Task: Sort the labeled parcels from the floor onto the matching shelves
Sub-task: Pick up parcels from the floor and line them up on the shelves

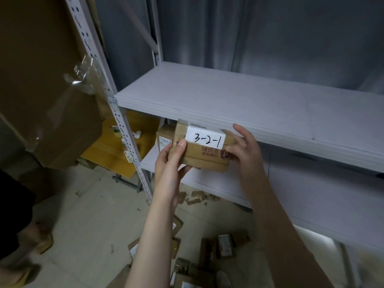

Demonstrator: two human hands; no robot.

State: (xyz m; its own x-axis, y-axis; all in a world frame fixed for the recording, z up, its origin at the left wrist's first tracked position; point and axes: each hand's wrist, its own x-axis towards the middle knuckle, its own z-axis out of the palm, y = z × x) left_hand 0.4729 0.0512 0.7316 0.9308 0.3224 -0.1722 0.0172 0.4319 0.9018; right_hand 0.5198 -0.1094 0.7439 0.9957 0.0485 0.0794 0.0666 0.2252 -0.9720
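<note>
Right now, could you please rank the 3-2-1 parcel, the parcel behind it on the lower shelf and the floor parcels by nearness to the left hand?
1. The 3-2-1 parcel: gripped by the left hand, on its right.
2. The shelf parcel: just behind the hand.
3. The floor parcels: well below, to the right.

Bare left hand (pixel 169 163) and right hand (pixel 246 151), bare forearms (pixel 276 215).

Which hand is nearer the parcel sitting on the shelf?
Left. The left hand grips the 3-2-1 parcel just below that shelved parcel; the right hand holds its far end.
</note>
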